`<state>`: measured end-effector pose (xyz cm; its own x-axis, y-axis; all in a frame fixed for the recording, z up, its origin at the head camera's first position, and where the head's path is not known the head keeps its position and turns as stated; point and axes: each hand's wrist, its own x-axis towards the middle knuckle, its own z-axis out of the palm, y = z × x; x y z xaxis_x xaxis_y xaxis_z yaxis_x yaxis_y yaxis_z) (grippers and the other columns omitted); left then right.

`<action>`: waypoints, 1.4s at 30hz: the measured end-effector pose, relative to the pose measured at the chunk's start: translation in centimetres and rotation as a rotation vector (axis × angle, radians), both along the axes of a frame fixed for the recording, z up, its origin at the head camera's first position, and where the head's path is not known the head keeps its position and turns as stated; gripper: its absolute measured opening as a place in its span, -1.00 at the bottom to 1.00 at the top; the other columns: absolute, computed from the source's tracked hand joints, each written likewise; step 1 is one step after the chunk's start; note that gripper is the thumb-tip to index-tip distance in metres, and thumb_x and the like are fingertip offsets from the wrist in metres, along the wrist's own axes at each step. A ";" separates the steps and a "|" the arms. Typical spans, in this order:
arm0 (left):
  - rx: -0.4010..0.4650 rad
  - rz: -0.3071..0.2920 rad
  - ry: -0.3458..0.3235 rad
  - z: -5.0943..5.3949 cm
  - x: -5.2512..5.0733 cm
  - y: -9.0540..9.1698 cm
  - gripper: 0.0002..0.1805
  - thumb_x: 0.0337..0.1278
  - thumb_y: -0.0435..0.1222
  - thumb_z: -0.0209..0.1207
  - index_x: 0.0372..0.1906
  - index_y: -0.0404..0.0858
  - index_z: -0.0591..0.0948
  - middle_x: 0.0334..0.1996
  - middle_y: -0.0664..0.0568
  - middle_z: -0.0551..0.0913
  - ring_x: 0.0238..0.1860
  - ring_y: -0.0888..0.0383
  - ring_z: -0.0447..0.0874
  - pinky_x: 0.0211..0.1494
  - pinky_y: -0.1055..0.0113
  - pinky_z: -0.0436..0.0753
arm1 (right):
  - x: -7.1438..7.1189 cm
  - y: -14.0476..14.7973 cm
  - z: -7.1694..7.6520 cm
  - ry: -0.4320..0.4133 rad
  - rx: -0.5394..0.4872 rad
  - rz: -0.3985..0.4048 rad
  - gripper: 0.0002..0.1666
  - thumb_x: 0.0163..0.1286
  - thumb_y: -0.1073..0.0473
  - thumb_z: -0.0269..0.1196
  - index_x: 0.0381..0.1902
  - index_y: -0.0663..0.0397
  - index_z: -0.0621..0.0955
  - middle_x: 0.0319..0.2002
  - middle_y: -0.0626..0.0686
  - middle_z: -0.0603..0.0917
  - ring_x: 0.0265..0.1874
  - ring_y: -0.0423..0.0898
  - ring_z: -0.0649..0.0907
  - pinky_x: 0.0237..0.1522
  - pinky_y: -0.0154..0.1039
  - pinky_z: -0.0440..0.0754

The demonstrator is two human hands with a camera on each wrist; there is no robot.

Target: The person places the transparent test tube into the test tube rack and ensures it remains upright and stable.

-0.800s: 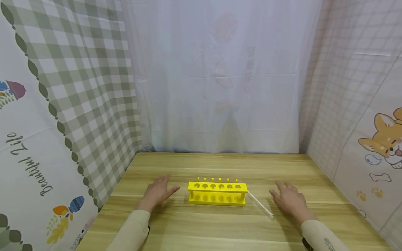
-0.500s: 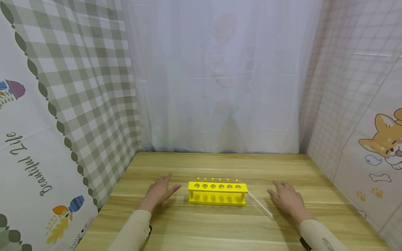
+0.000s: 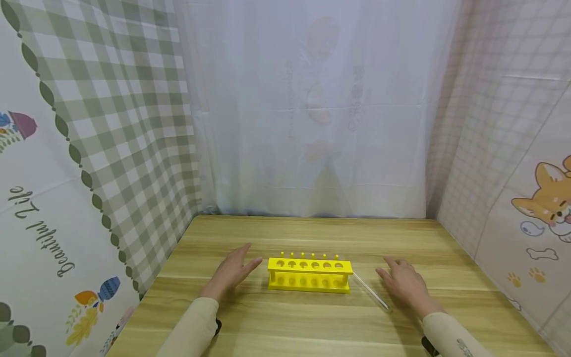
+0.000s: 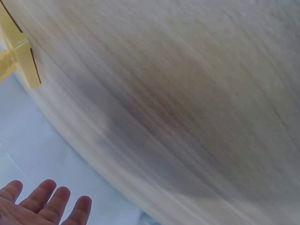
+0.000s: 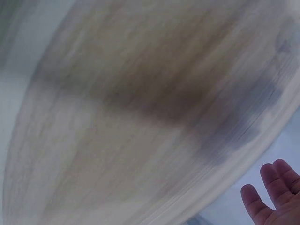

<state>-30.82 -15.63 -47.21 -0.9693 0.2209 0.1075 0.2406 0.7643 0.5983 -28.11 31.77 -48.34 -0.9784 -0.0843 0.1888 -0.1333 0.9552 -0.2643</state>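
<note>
1. The yellow rack [image 3: 310, 269] stands upright on the wood-grained bench [image 3: 321, 322], between the two hands and well apart from the bench's far edge;
2. its top plate has six round holes [image 3: 303, 265] in one row, each letting the view through to what lies beneath or behind; below, the base [image 3: 310, 288] bears a matching row of shallow round hollows, their yellow surfaces in sight; along the back, six short pegs [image 3: 303, 255] rise above the plate;
3. a clear rod [image 3: 372, 293] slants from the rack's right end toward the near side of the bench; its far end meets the corner of the top plate in the head view, though whether it touches the rack or passes behind it, I cannot tell; nor can I tell whether it is solid or hollow;
4. the left hand [image 3: 229, 269] is just beside the rack's left end, apart from it, thumb spread away from the fingers and directed at the rack; the left wrist view shows the fingers extended, with one end of the rack in the upper corner;
5. the right hand [image 3: 405, 282] is near the clear rod, on its right, apart from it; its thumb and fingers are parted and its grasp is free;
6. pale sleeves [image 3: 192, 327] cover both forearms; a white sheet [image 3: 267, 158] hangs beyond the bench, with a checked cloth [image 3: 142, 109] at the left.
</note>
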 end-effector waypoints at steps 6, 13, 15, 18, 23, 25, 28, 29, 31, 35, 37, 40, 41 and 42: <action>0.027 -0.020 0.007 0.2 -0.1 0.8 -0.16 0.38 0.20 0.02 0.51 -0.28 0.24 0.43 -0.23 0.29 0.41 -0.23 0.25 0.40 -0.18 0.24 | 0.0 -0.6 0.0 -0.021 -0.026 0.006 -0.26 0.53 -0.13 0.06 0.36 0.39 0.37 0.17 0.61 0.39 0.13 0.54 0.42 -0.01 0.43 0.45; 0.050 -0.044 -0.001 0.5 -0.2 1.8 -0.19 0.36 0.18 0.08 0.49 -0.26 0.28 0.42 -0.19 0.32 0.40 -0.22 0.27 0.38 -0.18 0.27 | -0.1 -1.1 -0.1 0.000 -0.031 0.024 -0.27 0.53 -0.15 0.05 0.35 0.37 0.39 0.17 0.60 0.39 0.13 0.54 0.42 0.00 0.43 0.44; 0.056 -0.054 -0.002 0.5 -0.2 2.0 -0.18 0.35 0.18 0.08 0.49 -0.25 0.28 0.43 -0.19 0.31 0.40 -0.22 0.27 0.38 -0.19 0.28 | -0.1 -1.1 -0.1 0.004 -0.030 0.025 -0.28 0.54 -0.14 0.05 0.35 0.36 0.40 0.17 0.60 0.40 0.12 0.54 0.43 -0.01 0.43 0.45; 0.070 -0.067 -0.007 0.4 -0.2 2.2 -0.19 0.35 0.18 0.09 0.49 -0.22 0.28 0.44 -0.18 0.30 0.41 -0.22 0.25 0.38 -0.19 0.27 | -0.1 -1.2 -0.2 0.001 -0.039 0.023 -0.29 0.54 -0.13 0.06 0.36 0.35 0.39 0.16 0.58 0.41 0.10 0.53 0.45 -0.01 0.42 0.45; 0.100 -0.095 -0.009 0.5 -0.1 2.6 -0.19 0.34 0.16 0.12 0.49 -0.24 0.28 0.42 -0.21 0.31 0.38 -0.24 0.29 0.35 -0.20 0.32 | 0.1 -1.5 -0.1 -0.007 -0.077 0.021 -0.29 0.54 -0.13 0.06 0.36 0.34 0.40 0.12 0.53 0.46 0.07 0.49 0.49 0.00 0.39 0.46; 0.107 -0.107 -0.008 0.6 -0.1 2.8 -0.20 0.34 0.13 0.14 0.48 -0.26 0.29 0.42 -0.22 0.31 0.38 -0.25 0.30 0.34 -0.21 0.32 | 0.1 -1.6 0.1 -0.011 -0.089 0.024 -0.29 0.54 -0.13 0.07 0.36 0.35 0.40 0.11 0.51 0.47 0.06 0.48 0.49 0.00 0.38 0.46; 0.117 -0.118 -0.006 0.6 0.0 3.0 -0.24 0.35 0.08 0.16 0.46 -0.26 0.31 0.41 -0.22 0.32 0.38 -0.25 0.28 0.35 -0.21 0.31 | 0.2 -1.9 0.2 -0.019 -0.103 0.026 -0.30 0.54 -0.11 0.08 0.36 0.35 0.39 0.12 0.52 0.47 0.07 0.48 0.49 0.01 0.39 0.46; 0.119 -0.122 -0.009 0.6 0.0 3.1 -0.26 0.35 0.07 0.17 0.46 -0.25 0.32 0.42 -0.21 0.32 0.40 -0.23 0.27 0.36 -0.20 0.30 | 0.2 -2.0 0.2 -0.024 -0.110 0.025 -0.30 0.54 -0.11 0.08 0.36 0.34 0.39 0.14 0.53 0.46 0.09 0.49 0.48 0.03 0.40 0.45; 0.122 -0.131 -0.008 0.5 0.0 3.2 -0.29 0.36 0.03 0.18 0.45 -0.24 0.33 0.41 -0.21 0.33 0.39 -0.23 0.28 0.36 -0.20 0.31 | 0.2 -2.1 0.2 -0.030 -0.121 0.027 -0.30 0.54 -0.12 0.07 0.36 0.35 0.39 0.17 0.55 0.43 0.12 0.52 0.45 0.06 0.42 0.42; 0.126 -0.155 -0.003 0.3 0.0 3.2 -0.31 0.36 0.01 0.19 0.43 -0.27 0.36 0.39 -0.22 0.35 0.38 -0.23 0.30 0.34 -0.20 0.33 | 0.2 -2.4 0.2 -0.037 -0.141 0.029 -0.28 0.55 -0.15 0.04 0.36 0.34 0.40 0.22 0.56 0.40 0.17 0.54 0.40 0.10 0.44 0.36; 0.133 -0.162 0.000 0.2 -0.1 3.1 -0.32 0.36 0.01 0.19 0.40 -0.29 0.38 0.37 -0.23 0.37 0.37 -0.24 0.31 0.33 -0.20 0.34 | 0.1 -2.5 0.1 -0.038 -0.145 0.030 -0.28 0.55 -0.15 0.04 0.36 0.33 0.40 0.22 0.55 0.41 0.17 0.53 0.41 0.10 0.43 0.37; 0.142 -0.171 0.010 0.0 -0.1 3.1 -0.39 0.36 0.01 0.19 0.35 -0.26 0.44 0.35 -0.21 0.40 0.36 -0.23 0.32 0.33 -0.20 0.34 | 0.1 -2.7 0.0 -0.037 -0.154 0.031 -0.30 0.55 -0.13 0.05 0.36 0.32 0.41 0.21 0.53 0.43 0.16 0.51 0.44 0.10 0.42 0.38; 0.143 -0.178 0.018 0.0 -0.1 3.1 -0.42 0.36 0.00 0.19 0.32 -0.25 0.47 0.34 -0.21 0.41 0.35 -0.22 0.33 0.32 -0.19 0.35 | 0.1 -2.7 0.0 -0.036 -0.157 0.033 -0.31 0.55 -0.12 0.06 0.35 0.33 0.41 0.21 0.52 0.44 0.15 0.50 0.44 0.10 0.41 0.39; 0.142 -0.186 0.026 0.0 -0.1 3.1 -0.46 0.36 -0.02 0.20 0.28 -0.23 0.50 0.33 -0.20 0.43 0.34 -0.22 0.35 0.32 -0.18 0.36 | 0.0 -2.8 0.0 -0.035 -0.158 0.035 -0.31 0.55 -0.12 0.06 0.35 0.33 0.42 0.20 0.52 0.44 0.15 0.50 0.45 0.09 0.41 0.40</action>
<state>-30.96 -12.50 -47.24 -0.9098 0.3764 0.1748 0.3863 0.6142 0.6881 -28.07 29.00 -48.39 -0.9816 -0.0907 0.1683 -0.1542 0.8960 -0.4164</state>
